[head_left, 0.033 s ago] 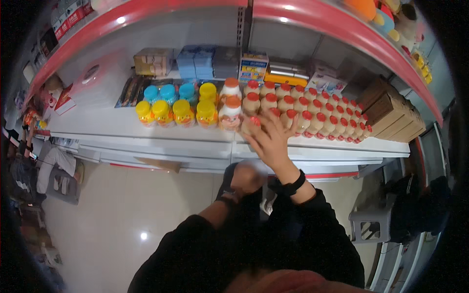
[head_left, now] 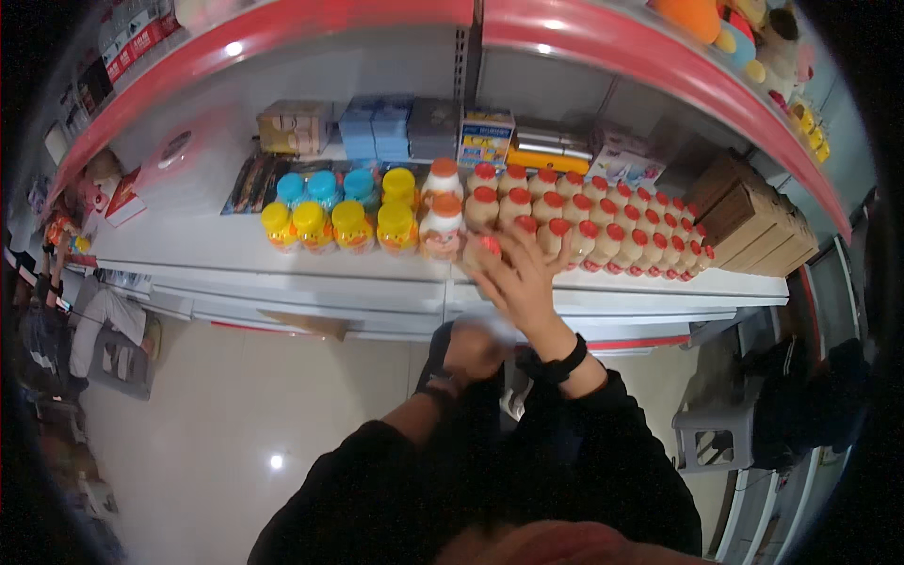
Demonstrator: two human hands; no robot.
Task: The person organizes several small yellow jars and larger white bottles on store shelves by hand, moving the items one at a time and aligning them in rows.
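Thumb and forefinger of my right hand (head_left: 524, 284) close around a small beige bottle (head_left: 480, 253) with a red cap at the front of the shelf. Its other fingers spread over neighbouring red-capped bottles (head_left: 632, 247), which stand in several rows to the right. My left hand (head_left: 474, 348), blurred and curled, hangs below the shelf edge by a pale, smeared thing that I cannot make out. Left of the held bottle stand two white bottles with orange caps (head_left: 443, 226). Farther left are jars with yellow caps (head_left: 354, 226) and, behind them, jars with blue caps (head_left: 323, 188).
Boxes (head_left: 377, 127) line the back of the white shelf (head_left: 188, 247). Brown cartons (head_left: 753, 221) stand at its right end. A red-edged upper shelf (head_left: 603, 38) hangs over the far side. Grey stools (head_left: 720, 438) stand on the floor at both sides; a person sits at left.
The shelf and its goods sit very slightly differently in the picture. My hands stay in nearly the same places.
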